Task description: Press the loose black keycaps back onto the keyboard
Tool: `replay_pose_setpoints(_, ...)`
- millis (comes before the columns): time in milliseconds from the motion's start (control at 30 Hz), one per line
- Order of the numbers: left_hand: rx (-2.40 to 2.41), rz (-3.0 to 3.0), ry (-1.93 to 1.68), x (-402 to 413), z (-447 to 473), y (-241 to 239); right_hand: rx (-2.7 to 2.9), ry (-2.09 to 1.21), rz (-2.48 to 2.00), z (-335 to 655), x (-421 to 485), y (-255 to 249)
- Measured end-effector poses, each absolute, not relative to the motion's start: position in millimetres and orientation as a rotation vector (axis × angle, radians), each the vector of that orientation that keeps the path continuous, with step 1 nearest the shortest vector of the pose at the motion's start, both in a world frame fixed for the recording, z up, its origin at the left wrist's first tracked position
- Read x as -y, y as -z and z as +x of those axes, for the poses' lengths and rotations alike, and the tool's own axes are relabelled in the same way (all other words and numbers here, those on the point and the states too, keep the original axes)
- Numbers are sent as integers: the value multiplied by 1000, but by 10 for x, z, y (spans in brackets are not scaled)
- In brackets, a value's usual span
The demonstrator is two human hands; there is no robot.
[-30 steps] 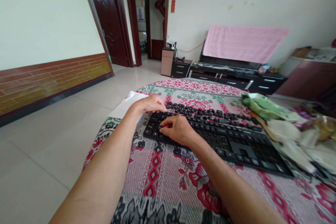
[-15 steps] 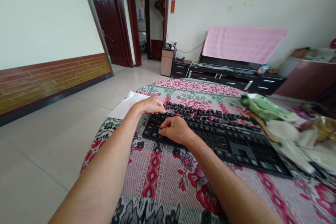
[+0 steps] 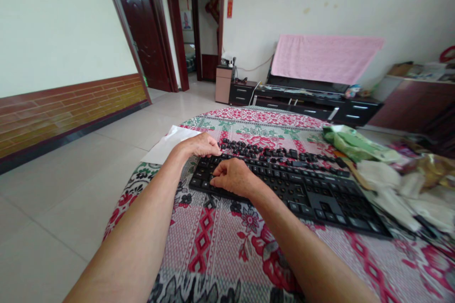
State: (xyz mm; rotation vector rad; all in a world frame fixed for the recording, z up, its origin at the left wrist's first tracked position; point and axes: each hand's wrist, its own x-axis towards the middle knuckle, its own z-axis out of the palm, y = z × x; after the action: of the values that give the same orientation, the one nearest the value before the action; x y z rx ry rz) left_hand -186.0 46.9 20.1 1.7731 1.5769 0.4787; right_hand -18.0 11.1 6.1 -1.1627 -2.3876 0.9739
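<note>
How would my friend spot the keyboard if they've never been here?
Find the big red-flowered tablecloth. On it, partly under the right hand, lies a long black keyboard. The loose black keys strewn along its far side are small separate bits, but the keyboard is one wide slab with some key spots bare.

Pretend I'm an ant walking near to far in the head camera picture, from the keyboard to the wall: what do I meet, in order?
Long, flat black keyboard → small, loose black keycaps → low black cabinet with drawers → white wall with brownish stains.
</note>
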Motion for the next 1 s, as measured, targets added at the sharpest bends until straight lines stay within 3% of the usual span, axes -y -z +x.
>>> replay_pose_setpoints(300, -1593, 1739, -475, -452, -1848, -240, 2409, -845, -1139, -174, -88, -101)
replay_pose_setpoints(1000, -1679, 1741, -542, -483, -1821, -198, 2389, -943, -1151, -243, -237, 18)
